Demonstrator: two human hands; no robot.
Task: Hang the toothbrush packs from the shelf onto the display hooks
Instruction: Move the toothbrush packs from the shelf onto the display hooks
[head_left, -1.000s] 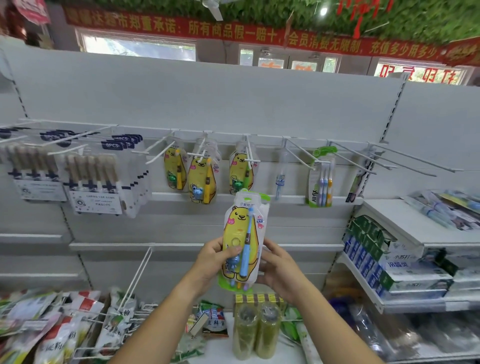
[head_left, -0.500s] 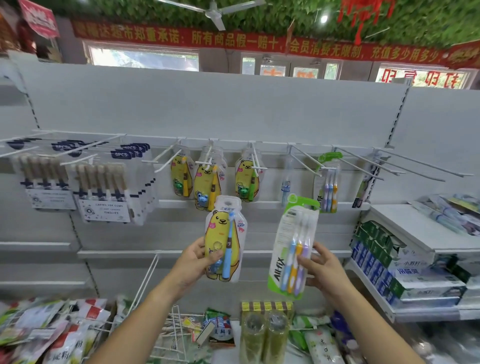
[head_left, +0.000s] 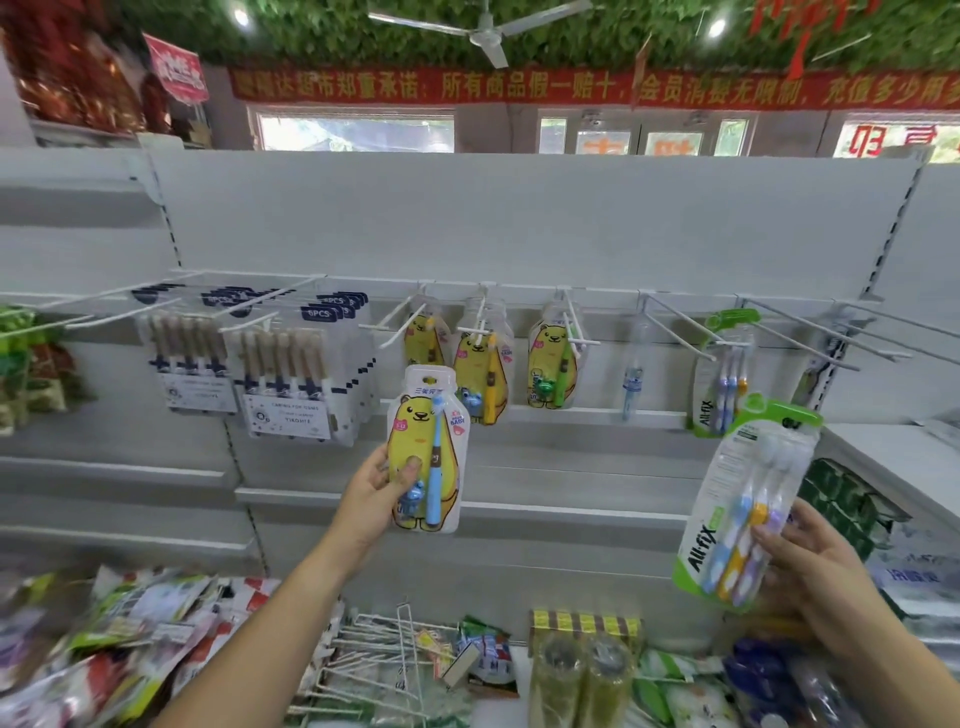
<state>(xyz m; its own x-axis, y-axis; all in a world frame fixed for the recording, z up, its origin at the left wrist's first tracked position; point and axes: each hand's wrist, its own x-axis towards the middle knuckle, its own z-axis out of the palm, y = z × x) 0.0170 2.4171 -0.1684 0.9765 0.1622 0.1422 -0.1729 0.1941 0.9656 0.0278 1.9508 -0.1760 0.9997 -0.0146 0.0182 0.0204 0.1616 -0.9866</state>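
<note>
Bear pack (head_left: 423, 452) under hook (head_left: 399, 326), hung packs (head_left: 480, 374) behind, All-fix pack (head_left: 748, 499) rightward

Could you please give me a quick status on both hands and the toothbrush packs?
Left hand grips yellow bear pack, below the display hooks. Right hand grips green All-fix pack, lower right. Neither hung yet; nothing seen blocking.

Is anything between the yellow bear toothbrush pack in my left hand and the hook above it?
Nothing visible blocks it. The left hand holds the bear pack below the hook, whose front end is bare; a hung bear pack sits farther back on that hook.
</note>
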